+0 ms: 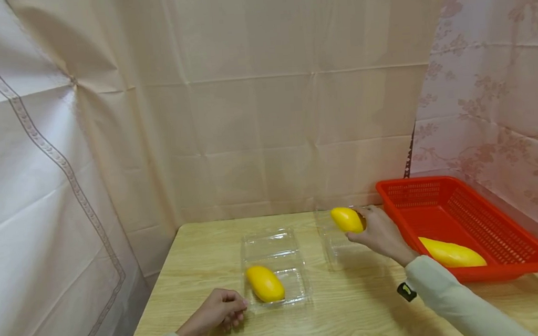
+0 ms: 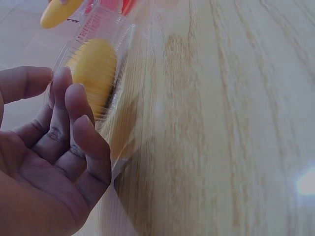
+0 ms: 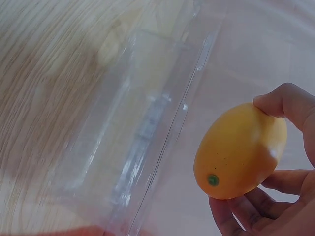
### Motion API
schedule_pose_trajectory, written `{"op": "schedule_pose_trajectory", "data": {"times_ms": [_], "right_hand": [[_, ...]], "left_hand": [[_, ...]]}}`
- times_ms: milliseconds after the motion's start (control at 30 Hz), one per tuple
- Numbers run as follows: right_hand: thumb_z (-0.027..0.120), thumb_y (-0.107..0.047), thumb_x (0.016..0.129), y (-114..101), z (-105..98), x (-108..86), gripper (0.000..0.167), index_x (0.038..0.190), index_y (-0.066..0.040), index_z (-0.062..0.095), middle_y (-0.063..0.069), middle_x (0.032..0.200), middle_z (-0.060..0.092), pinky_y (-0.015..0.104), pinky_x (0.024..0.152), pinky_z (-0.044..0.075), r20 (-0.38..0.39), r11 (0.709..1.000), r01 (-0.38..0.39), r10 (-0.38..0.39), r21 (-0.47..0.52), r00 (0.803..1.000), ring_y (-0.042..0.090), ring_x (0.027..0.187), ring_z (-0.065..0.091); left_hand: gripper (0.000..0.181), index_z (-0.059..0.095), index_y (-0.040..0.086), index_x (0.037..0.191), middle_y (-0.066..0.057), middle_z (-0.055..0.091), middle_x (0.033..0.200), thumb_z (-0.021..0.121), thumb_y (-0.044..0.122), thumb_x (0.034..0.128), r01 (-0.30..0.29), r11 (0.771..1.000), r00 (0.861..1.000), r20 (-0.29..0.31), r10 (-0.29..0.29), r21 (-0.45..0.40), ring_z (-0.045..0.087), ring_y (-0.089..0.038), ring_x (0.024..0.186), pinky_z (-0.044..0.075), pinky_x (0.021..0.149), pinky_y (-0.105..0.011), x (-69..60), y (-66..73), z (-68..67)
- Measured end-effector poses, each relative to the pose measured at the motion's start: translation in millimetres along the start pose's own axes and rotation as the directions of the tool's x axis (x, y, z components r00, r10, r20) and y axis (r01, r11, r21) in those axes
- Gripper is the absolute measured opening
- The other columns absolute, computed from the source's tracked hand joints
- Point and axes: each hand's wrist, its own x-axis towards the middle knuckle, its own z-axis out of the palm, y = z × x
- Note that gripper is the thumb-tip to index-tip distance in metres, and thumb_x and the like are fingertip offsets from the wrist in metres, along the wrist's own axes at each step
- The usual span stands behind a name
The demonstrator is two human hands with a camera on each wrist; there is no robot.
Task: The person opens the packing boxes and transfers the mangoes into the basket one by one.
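My right hand point(image 1: 379, 234) holds a yellow mango point(image 1: 347, 220) between thumb and fingers above a clear plastic container point(image 1: 339, 249); the right wrist view shows the mango point(image 3: 236, 152) with its green stem spot. In front, a second clear container point(image 1: 294, 284) stands open on the table, with another mango point(image 1: 265, 284) in its near half. At that container's near left edge, my left hand point(image 1: 218, 309) pinches the rim between thumb and forefinger. The left wrist view shows this hand point(image 2: 59, 142) with fingers curled beside the container point(image 2: 118, 27).
At the right of the wooden table point(image 1: 200, 258) stands a red basket point(image 1: 515, 222) with a yellow mango point(image 1: 453, 253) lying in its near part. Beige cloth point(image 1: 255, 111) hangs behind the table, with patterned cloth point(image 1: 514, 96) at the right.
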Motion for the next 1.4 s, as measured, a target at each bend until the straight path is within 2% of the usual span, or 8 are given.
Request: {"op": "schedule_pose_trajectory", "data": {"times_ms": [233, 367, 567, 900, 1400], "right_hand": [[0.084, -0.029, 0.081, 15, -8, 0.4, 0.069, 0.134, 0.007, 0.061, 0.020, 0.109, 0.061, 0.042, 0.074, 0.046, -0.007, 0.999, -0.022, 0.022, -0.028, 1.000, 0.031, 0.090, 0.052], [0.083, -0.031, 0.081, 24, -14, -0.2, 0.073, 0.137, 0.010, 0.057, 0.022, 0.109, 0.059, 0.041, 0.073, 0.045, 0.001, 0.997, -0.062, 0.062, -0.040, 0.998, 0.032, 0.089, 0.051], [0.083, -0.029, 0.082, 34, -22, -0.6, 0.073, 0.138, 0.008, 0.055, 0.021, 0.111, 0.059, 0.042, 0.075, 0.047, 0.009, 0.995, -0.101, 0.102, -0.003, 0.995, 0.033, 0.092, 0.051], [0.082, -0.031, 0.083, 51, -28, -3.8, 0.071, 0.136, 0.009, 0.057, 0.017, 0.100, 0.059, 0.036, 0.068, 0.040, -0.007, 0.993, -0.111, 0.111, -0.037, 0.994, 0.031, 0.085, 0.050], [0.082, -0.030, 0.083, 68, -44, -7.4, 0.071, 0.136, 0.010, 0.057, 0.015, 0.094, 0.061, 0.035, 0.065, 0.042, -0.028, 0.992, -0.126, 0.125, -0.030, 0.992, 0.030, 0.081, 0.051]], "left_hand": [[0.025, 0.071, -0.002, 0.095, -0.003, 0.067, 0.076, 0.065, 0.021, 0.1014, 0.005, 1.000, 1.000, 0.003, -0.005, -0.004, 0.057, -0.012, 0.062, 0.046, 0.054, -0.024, -0.5, -0.8, -0.4], [0.025, 0.071, -0.003, 0.095, -0.003, 0.067, 0.076, 0.065, 0.020, 0.1013, 0.001, 1.000, 1.000, 0.006, -0.001, -0.002, 0.058, -0.013, 0.062, 0.046, 0.054, -0.024, 0.2, -1.3, -0.5], [0.025, 0.071, -0.003, 0.095, -0.003, 0.067, 0.076, 0.064, 0.020, 0.1019, -0.012, 1.000, 1.000, 0.005, 0.012, 0.007, 0.057, -0.013, 0.063, 0.046, 0.055, -0.025, 0.9, -0.7, -0.5], [0.026, 0.070, -0.003, 0.093, -0.003, 0.066, 0.075, 0.064, 0.021, 0.1028, -0.008, 1.000, 1.000, 0.007, 0.008, 0.002, 0.057, -0.013, 0.063, 0.045, 0.055, -0.025, 1.0, -1.9, -1.5], [0.025, 0.071, -0.003, 0.095, -0.003, 0.066, 0.075, 0.065, 0.021, 0.1020, 0.005, 1.000, 1.000, -0.008, -0.005, 0.012, 0.057, -0.013, 0.062, 0.045, 0.054, -0.025, -0.2, 0.4, 1.3]]}}
